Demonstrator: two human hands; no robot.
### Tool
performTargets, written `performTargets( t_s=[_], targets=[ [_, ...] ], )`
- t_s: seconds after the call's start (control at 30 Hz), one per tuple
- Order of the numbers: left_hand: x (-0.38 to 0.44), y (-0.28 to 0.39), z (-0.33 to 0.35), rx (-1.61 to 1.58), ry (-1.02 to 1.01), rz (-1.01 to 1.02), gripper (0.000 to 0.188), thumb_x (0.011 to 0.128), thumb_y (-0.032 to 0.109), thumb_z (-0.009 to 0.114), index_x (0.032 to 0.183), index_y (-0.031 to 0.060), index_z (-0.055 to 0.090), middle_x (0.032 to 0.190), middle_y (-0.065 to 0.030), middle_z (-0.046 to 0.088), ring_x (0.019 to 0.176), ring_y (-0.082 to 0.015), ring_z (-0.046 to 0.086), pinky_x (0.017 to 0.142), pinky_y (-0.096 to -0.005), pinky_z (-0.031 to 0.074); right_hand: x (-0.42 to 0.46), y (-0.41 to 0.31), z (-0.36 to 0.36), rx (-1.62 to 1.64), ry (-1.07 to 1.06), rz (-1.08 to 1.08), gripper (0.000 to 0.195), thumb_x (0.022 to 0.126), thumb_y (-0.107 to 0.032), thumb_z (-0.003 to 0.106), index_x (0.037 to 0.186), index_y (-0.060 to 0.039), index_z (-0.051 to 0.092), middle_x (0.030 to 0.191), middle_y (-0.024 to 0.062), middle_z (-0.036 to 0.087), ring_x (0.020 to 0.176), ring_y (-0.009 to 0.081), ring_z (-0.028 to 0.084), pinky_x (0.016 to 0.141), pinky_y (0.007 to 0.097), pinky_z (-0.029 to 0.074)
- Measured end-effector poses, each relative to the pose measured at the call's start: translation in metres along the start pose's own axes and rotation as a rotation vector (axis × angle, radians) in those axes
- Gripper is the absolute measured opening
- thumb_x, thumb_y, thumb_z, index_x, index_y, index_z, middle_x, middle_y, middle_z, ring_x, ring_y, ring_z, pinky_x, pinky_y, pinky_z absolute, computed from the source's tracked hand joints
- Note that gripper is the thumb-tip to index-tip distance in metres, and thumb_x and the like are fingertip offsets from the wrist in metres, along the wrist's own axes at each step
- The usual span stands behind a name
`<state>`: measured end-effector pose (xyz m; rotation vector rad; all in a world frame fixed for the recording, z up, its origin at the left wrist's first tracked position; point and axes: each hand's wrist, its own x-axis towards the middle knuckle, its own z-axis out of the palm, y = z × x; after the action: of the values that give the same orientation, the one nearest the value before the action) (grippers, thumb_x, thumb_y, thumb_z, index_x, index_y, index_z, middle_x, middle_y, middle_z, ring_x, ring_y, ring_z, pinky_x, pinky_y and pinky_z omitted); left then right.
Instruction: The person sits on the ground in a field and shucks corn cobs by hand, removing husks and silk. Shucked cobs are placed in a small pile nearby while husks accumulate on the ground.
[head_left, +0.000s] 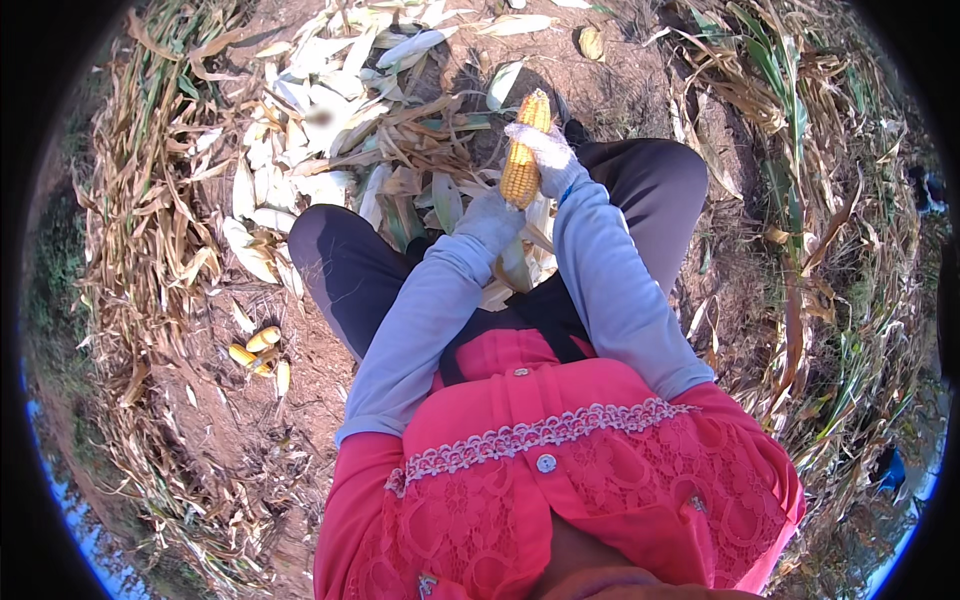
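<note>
A husked ear of yellow corn (520, 176) is held up between my knees, its tip pointing away from me. My right hand (553, 156), in a whitish knit glove, wraps around the middle of the ear. Lower down, my gloved left hand (491, 221) closes around the base end, where its fingers hide the stalk. Pale husk leaves (513, 266) hang just below that hand, and I cannot tell whether they are still joined to the ear.
A heap of pale stripped husks (322, 112) lies ahead to the left. Several yellow ears (262, 340) rest on bare soil (225, 409) at my left. Rows of dry corn stalks (142, 247) run along the left, with more stalks (799, 187) on the right. One yellowish husk piece (592, 43) lies farther ahead.
</note>
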<state>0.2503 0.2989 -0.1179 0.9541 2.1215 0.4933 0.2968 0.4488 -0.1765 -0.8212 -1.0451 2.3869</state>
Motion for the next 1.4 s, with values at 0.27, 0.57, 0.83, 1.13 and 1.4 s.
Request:
performTargets(
  t_s=[0.27, 0.57, 0.83, 1.13, 1.4],
  targets=[
    [0.015, -0.014, 0.015, 0.294, -0.138, -0.003, 0.035, 0.087, 0.026, 0.055, 0.111, 0.0035, 0.066, 0.115, -0.0203, 0.066, 0.108, -0.0332, 0.064, 0.093, -0.0411, 0.050, -0.005, -0.003, 0.003, -0.084, -0.055, 0.051, 0.044, 0.080, -0.017, 0.078, 0.118, -0.0077, 0.059, 0.098, 0.0050, 0.063, 0.087, 0.0177, 0.060, 0.074, 0.0340, 0.051],
    [0.012, -0.052, 0.036, 0.201, -0.144, 0.121, 0.052, 0.080, 0.032, 0.072, 0.122, 0.0036, 0.060, 0.122, -0.0209, 0.061, 0.112, -0.0362, 0.059, 0.097, -0.0400, 0.046, 0.015, 0.000, -0.027, 0.100, 0.125, 0.033, 0.048, 0.088, -0.051, 0.067, 0.108, -0.0079, 0.058, 0.082, 0.0121, 0.064, 0.074, 0.0284, 0.067, 0.063, 0.0416, 0.057],
    [0.023, -0.058, 0.010, -0.352, 0.014, 0.170, 0.045, 0.087, 0.028, 0.066, 0.125, 0.0042, 0.063, 0.121, -0.0173, 0.065, 0.112, -0.0280, 0.062, 0.098, -0.0324, 0.046, 0.009, -0.016, -0.029, 0.709, -0.032, 0.061, 0.062, 0.091, -0.067, 0.049, 0.118, -0.0126, 0.058, 0.094, 0.0177, 0.067, 0.080, 0.0421, 0.066, 0.071, 0.0624, 0.055],
    [0.025, -0.042, -0.034, -0.835, 0.215, 0.202, 0.031, 0.098, 0.025, 0.057, 0.116, 0.0028, 0.067, 0.110, -0.0053, 0.067, 0.098, -0.0136, 0.063, 0.086, -0.0274, 0.050, -0.005, -0.005, 0.002, 0.632, -0.036, 0.052, 0.058, 0.099, -0.056, 0.043, 0.129, -0.0079, 0.054, 0.109, 0.0138, 0.067, 0.094, 0.0342, 0.066, 0.085, 0.0505, 0.055],
    [0.018, -0.024, -0.033, -0.667, 0.074, 0.153, 0.057, 0.087, 0.028, 0.066, 0.133, -0.0020, 0.050, 0.116, -0.0124, 0.063, 0.103, -0.0176, 0.062, 0.089, -0.0320, 0.051, -0.001, 0.015, 0.005, -0.221, -0.109, -0.365, 0.034, 0.103, -0.030, 0.045, 0.118, -0.0019, 0.060, 0.105, 0.0120, 0.066, 0.093, 0.0258, 0.065, 0.082, 0.0394, 0.054]
  ],
)
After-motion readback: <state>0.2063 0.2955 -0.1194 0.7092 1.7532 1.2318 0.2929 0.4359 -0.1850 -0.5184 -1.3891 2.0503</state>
